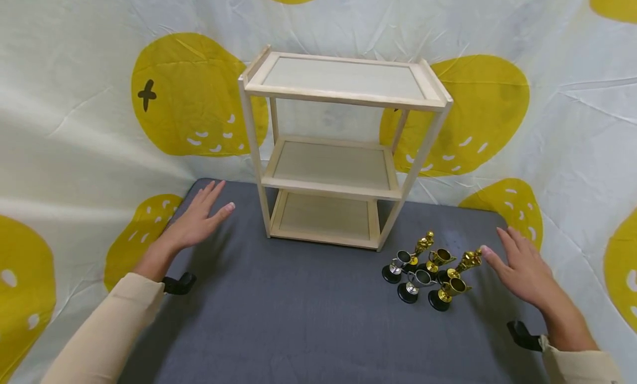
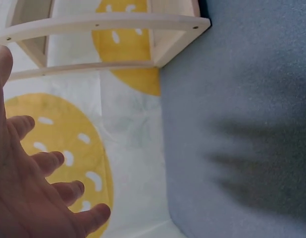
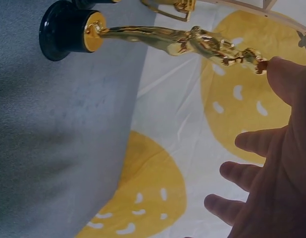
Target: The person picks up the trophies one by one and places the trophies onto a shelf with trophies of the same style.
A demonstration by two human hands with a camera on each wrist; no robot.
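Observation:
A three-tier wooden shelf (image 1: 343,152) stands at the back of the grey table (image 1: 298,317), all tiers bare. Several small trophies (image 1: 428,271), gold and silver on black bases, cluster right of the shelf's foot. My right hand (image 1: 520,268) hovers open just right of them, its thumb tip touching or nearly touching a gold figure trophy (image 3: 192,42). My left hand (image 1: 199,218) hovers open above the table's far left corner, left of the shelf (image 2: 108,29), fingers spread and holding nothing.
A white cloth with large yellow blobs (image 1: 189,96) hangs behind and around the table. Black wrist straps (image 1: 179,283) show at both sleeves. Bare grey surface lies between the two hands in front of the shelf.

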